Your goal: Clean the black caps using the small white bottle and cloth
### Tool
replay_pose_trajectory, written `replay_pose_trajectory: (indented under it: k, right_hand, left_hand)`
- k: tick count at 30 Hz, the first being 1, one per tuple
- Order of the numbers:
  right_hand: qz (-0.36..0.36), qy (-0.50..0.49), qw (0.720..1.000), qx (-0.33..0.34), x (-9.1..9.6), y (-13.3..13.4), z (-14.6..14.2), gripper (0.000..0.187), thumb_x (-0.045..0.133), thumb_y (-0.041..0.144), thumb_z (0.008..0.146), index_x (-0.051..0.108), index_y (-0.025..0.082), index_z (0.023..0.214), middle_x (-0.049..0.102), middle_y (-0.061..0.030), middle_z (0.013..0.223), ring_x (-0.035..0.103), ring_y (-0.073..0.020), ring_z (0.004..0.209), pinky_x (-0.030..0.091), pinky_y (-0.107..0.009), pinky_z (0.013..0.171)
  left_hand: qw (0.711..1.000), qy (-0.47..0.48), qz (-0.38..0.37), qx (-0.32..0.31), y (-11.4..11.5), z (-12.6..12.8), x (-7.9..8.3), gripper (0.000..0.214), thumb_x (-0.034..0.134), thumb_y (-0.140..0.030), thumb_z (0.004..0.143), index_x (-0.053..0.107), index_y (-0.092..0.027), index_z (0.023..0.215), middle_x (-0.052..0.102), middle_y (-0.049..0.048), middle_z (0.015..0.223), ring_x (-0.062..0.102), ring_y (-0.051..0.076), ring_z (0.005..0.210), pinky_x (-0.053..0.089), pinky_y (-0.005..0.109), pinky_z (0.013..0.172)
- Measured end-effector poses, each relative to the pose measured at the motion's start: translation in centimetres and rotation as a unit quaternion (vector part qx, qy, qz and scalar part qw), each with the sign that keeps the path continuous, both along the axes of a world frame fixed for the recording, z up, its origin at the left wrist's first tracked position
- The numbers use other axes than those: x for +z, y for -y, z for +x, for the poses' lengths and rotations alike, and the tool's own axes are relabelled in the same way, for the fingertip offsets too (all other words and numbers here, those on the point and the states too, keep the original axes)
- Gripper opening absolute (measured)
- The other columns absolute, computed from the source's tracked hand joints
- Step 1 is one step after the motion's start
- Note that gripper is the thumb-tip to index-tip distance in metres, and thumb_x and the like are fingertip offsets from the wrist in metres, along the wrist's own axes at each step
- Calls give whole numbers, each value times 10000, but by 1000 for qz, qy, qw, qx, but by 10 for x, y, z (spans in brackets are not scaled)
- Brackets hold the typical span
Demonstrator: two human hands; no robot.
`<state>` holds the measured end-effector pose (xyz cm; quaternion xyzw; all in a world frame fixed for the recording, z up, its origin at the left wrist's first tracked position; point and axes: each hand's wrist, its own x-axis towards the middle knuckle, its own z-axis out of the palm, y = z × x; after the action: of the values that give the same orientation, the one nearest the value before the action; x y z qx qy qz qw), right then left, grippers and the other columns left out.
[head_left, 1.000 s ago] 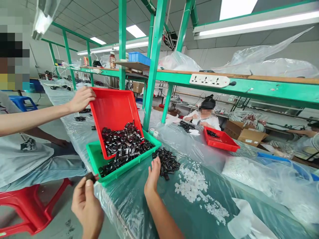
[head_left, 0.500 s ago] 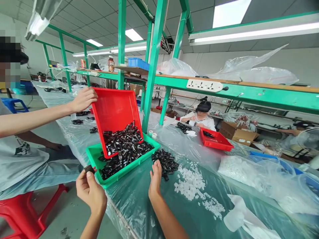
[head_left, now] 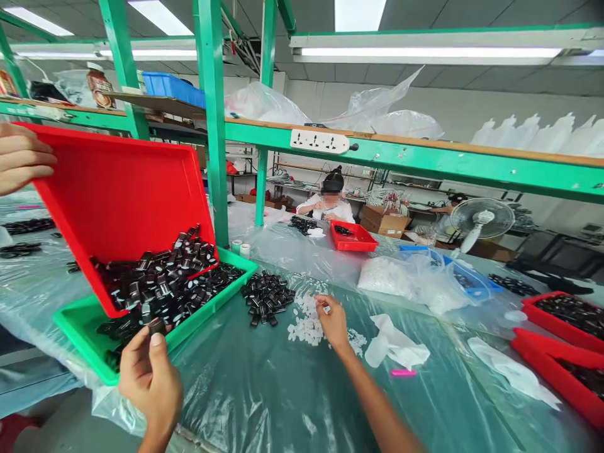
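My left hand (head_left: 153,384) pinches a small black plastic casing (head_left: 156,326) between thumb and fingers, in front of the green tray. Over a scatter of small white plastic pieces (head_left: 304,331), my right hand (head_left: 334,322) has its fingertips pressed together, with a bit of white showing between them. A heap of black casings (head_left: 265,299) lies between my hands on the plastic-covered table. Further left, a co-worker's hand (head_left: 23,157) grips a tilted red tray (head_left: 127,195). Many black casings slope from it into the green tray (head_left: 212,311) below.
Green posts (head_left: 212,126) and a shelf stand behind the trays. White cloths (head_left: 396,343), a pink tool (head_left: 403,373) and a bag of white pieces (head_left: 384,274) lie to the right, with red trays (head_left: 542,346) at the edge. Another person (head_left: 330,201) sits opposite.
My view has turned right. My right hand has moved from beside the black heap to the white pieces, and its fingers have closed. My left hand still holds the casing.
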<state>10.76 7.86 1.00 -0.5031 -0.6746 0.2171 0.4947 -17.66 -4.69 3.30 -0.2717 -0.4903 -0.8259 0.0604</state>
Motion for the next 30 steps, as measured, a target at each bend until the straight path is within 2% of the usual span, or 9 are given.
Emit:
replay_pose_trajectory:
  k: [3,5,8,12,15,19,22,26,30]
  right_hand:
    - [-12,106,994,10,-5,1,26,175,545,308,882,601,145,913,602,-31,923,577,-167,827,455,-374,782]
    - [-16,159,987,17,-9,4,32,162,543,300,884,604,156,925,603,-36,946,573,-174,868,445,-384,812]
    - [-11,209,977,29,-14,6,28,158,543,300,883,605,168,943,595,-45,1001,546,-194,961,411,-413,870]
    - [-5,221,974,50,-15,5,19,163,546,312,881,610,165,906,601,-41,973,549,-191,947,410,-410,866]
    - [1,187,981,54,-13,6,17,160,557,311,872,610,160,856,603,-35,941,553,-185,923,417,-399,850]
    - [4,78,995,55,-7,17,16,162,561,301,864,608,146,849,606,-16,813,577,-161,782,460,-345,746]
    - [0,-21,997,78,2,41,13,176,578,313,837,641,154,877,612,-24,796,577,-158,713,479,-290,660]
    - [-19,-113,985,125,12,82,9,156,616,319,805,707,214,875,632,-39,902,590,-190,852,481,-289,753]
    - [-38,-162,978,128,12,108,8,180,596,291,834,694,273,984,632,-33,945,581,-192,898,468,-291,780]
  left_hand:
    - [992,-5,-65,-110,1,25,-5,363,603,-415,769,592,-196,1058,627,51,980,601,235,906,436,386,901]
    - [969,8,-132,-211,0,42,-10,385,608,-455,752,596,-203,1043,631,45,969,609,232,868,459,359,849]
    - [903,27,-216,-369,-3,69,-16,433,644,-487,709,617,-188,1021,643,54,950,616,233,823,484,322,774]
    - [819,21,-238,-522,-6,100,-20,385,671,-448,706,662,-164,965,659,73,912,608,229,812,494,309,760]
    - [788,11,-228,-572,-6,112,-21,328,655,-411,739,668,-174,965,656,80,936,601,224,822,490,320,781]
    - [770,10,-228,-596,-5,116,-23,283,628,-379,777,661,-193,988,646,83,977,591,229,877,475,330,820]
    - [758,13,-227,-611,-5,119,-26,271,620,-366,790,660,-195,996,643,84,984,586,227,884,478,319,812]
    - [735,40,-219,-641,-4,127,-29,269,625,-368,787,668,-189,984,645,83,969,583,230,898,486,322,811]
    - [716,51,-219,-661,-3,137,-29,322,643,-410,762,671,-184,990,653,88,964,587,247,911,497,331,791]
